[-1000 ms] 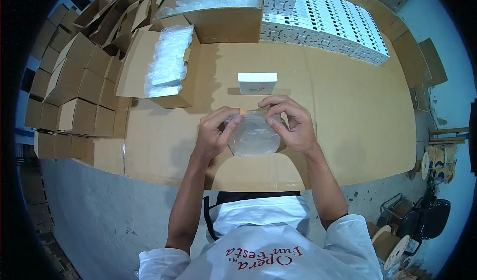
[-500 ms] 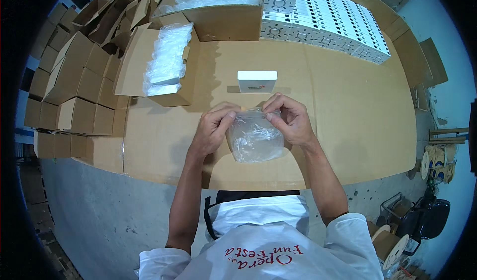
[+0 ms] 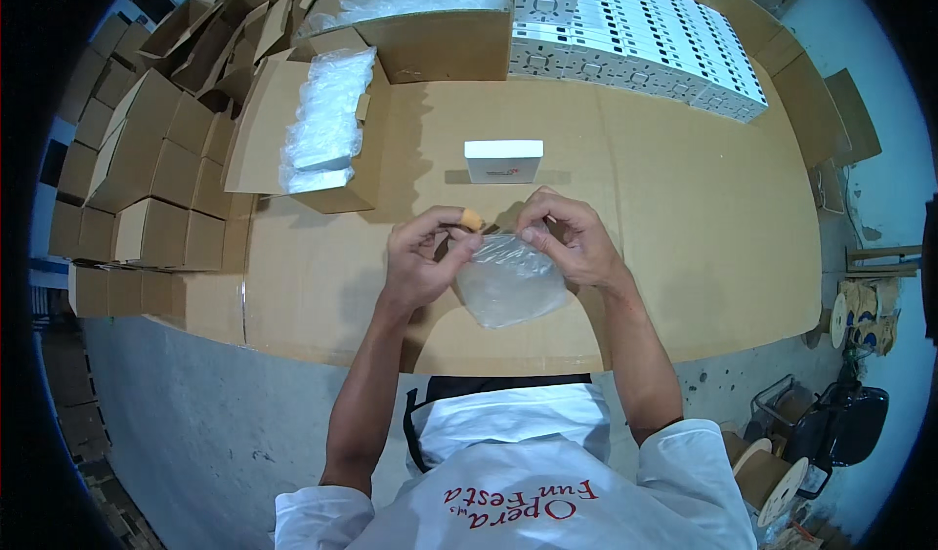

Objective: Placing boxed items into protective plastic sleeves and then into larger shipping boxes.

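Both hands hold a clear plastic bag (image 3: pixel 510 281) just above the cardboard-covered table (image 3: pixel 684 218). My left hand (image 3: pixel 422 257) pinches the bag's upper left edge; one fingertip wears an orange cover. My right hand (image 3: pixel 567 237) pinches the upper right edge. The bag hangs down toward me, puffed and crinkled. A small white box (image 3: pixel 503 159) stands on the table just beyond my hands.
An open carton of clear bags (image 3: pixel 327 125) sits at the left, a larger one (image 3: pixel 430 8) behind it. Rows of white boxes (image 3: pixel 635 42) fill the far right. Folded brown cartons (image 3: pixel 147 159) are stacked at the left. Cable reels (image 3: pixel 850 316) lie on the floor right.
The bag has dropped lower and hangs more fully open between my hands; my fingers have shifted along its top edge. The white box has not moved.
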